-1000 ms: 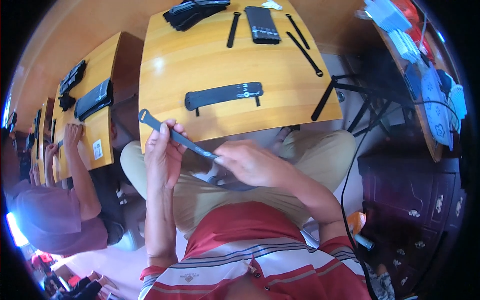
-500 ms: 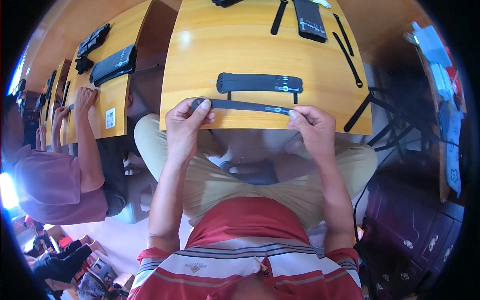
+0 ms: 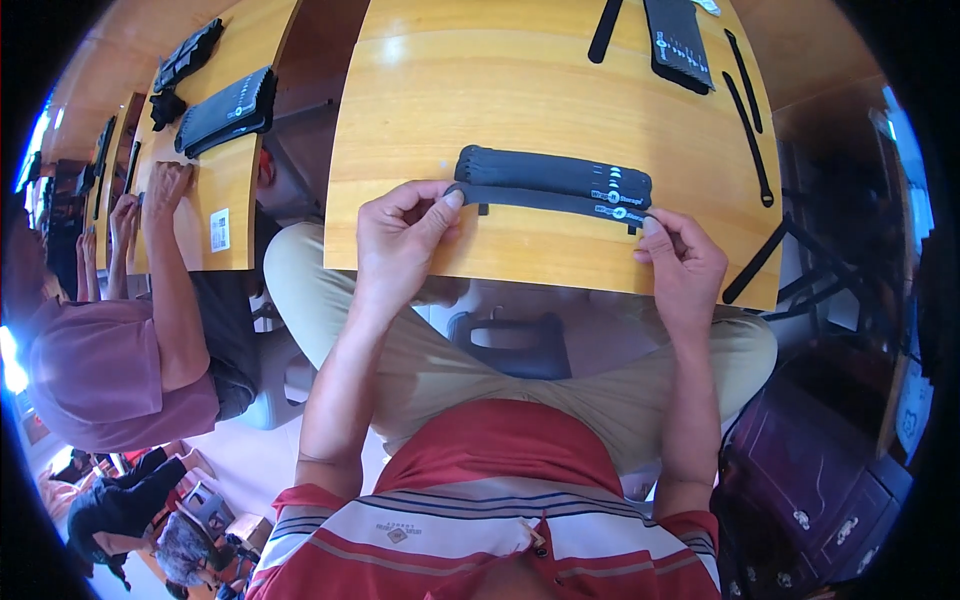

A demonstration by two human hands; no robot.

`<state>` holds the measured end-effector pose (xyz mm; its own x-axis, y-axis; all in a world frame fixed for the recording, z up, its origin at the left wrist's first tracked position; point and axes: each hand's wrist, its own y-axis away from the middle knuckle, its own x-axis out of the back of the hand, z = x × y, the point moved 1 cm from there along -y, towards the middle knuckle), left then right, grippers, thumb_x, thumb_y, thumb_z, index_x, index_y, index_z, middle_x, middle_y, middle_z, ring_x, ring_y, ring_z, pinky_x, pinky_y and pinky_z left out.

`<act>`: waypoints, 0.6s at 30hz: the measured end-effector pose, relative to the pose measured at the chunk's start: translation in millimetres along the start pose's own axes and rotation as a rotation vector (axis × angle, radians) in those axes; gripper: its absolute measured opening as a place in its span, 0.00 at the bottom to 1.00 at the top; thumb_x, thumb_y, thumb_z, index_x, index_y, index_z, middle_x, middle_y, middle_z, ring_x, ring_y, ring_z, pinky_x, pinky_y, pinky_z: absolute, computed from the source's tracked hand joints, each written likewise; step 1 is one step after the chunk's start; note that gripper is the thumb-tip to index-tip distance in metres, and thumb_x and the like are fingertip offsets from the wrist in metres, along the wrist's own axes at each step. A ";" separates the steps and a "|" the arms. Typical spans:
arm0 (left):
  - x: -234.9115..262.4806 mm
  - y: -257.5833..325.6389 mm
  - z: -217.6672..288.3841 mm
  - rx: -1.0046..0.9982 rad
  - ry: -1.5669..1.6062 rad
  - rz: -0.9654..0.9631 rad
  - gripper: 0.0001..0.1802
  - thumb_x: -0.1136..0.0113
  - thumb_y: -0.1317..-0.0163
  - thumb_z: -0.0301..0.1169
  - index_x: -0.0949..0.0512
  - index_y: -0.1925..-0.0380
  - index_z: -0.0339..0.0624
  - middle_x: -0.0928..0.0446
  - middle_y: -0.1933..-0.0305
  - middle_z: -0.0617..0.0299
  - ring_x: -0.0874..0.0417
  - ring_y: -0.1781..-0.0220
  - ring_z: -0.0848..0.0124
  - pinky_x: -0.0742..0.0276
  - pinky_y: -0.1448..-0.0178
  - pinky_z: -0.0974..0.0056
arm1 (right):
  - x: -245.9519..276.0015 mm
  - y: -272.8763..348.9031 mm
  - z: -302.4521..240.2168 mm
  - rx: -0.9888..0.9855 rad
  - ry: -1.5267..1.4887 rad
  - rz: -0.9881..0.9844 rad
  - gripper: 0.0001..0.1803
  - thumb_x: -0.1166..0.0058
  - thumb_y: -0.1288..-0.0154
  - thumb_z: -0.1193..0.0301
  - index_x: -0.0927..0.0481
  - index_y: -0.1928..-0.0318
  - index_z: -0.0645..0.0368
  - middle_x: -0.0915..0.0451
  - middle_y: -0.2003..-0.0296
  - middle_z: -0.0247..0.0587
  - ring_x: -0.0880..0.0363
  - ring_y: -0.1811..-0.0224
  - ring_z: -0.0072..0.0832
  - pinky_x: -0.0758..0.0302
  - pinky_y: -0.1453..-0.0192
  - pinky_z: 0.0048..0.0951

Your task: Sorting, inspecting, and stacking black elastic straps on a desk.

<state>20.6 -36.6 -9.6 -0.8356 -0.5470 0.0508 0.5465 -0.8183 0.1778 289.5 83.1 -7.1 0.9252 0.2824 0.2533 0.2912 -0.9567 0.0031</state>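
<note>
A black strap [image 3: 540,200] with pale printing near its right end is stretched between my hands. My left hand [image 3: 405,238] pinches one end between thumb and fingers, and my right hand [image 3: 688,262] pinches the other. The strap lies along the near edge of a neat stack of similar black straps [image 3: 550,170] on the table, overlapping it in this view. Short ends of two narrow black strips [image 3: 484,209] poke out toward me from under the stack.
On the wooden table [image 3: 400,110], a thicker bundle of black straps [image 3: 680,50] and several loose straps [image 3: 745,130] lie at the far right. Left of me, a person [image 3: 110,365] works at a neighbouring table [image 3: 225,185] holding more bundles. A dark cabinet [image 3: 800,480] stands at right.
Both hands have carried the strap forward, from near the table edge up against the stack. My view has shifted slightly, so the table sits further right.
</note>
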 end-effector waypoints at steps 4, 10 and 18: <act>-2.2 -2.4 4.2 0.013 -0.089 -0.013 0.09 0.33 0.31 0.27 0.15 0.57 0.31 0.18 0.72 0.66 0.23 0.73 0.83 0.25 0.67 0.75 | 1.6 -7.9 -0.7 -0.014 0.058 0.018 0.09 0.41 0.27 0.75 0.16 0.53 0.69 0.19 0.64 0.35 0.21 0.69 0.17 0.20 0.66 0.21; -5.3 -9.1 7.3 0.027 -0.213 0.026 0.06 0.34 0.32 0.24 0.15 0.62 0.29 0.20 0.76 0.67 0.24 0.75 0.84 0.29 0.71 0.75 | -0.9 -11.3 -1.2 0.021 0.141 0.017 0.10 0.43 0.26 0.76 0.16 0.51 0.68 0.20 0.64 0.35 0.22 0.69 0.17 0.20 0.68 0.20; -2.6 -17.1 9.8 0.122 -0.312 -0.023 0.08 0.32 0.32 0.26 0.15 0.59 0.31 0.17 0.71 0.66 0.22 0.74 0.84 0.23 0.70 0.76 | -0.7 -15.4 0.3 0.026 0.138 0.005 0.10 0.44 0.26 0.76 0.16 0.49 0.69 0.20 0.63 0.36 0.24 0.72 0.16 0.25 0.72 0.18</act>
<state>12.9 -19.4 -3.2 -0.8347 -0.4327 0.3407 0.5324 -0.7923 0.2981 284.5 97.7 -7.6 0.8848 0.2637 0.3842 0.2948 -0.9553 -0.0234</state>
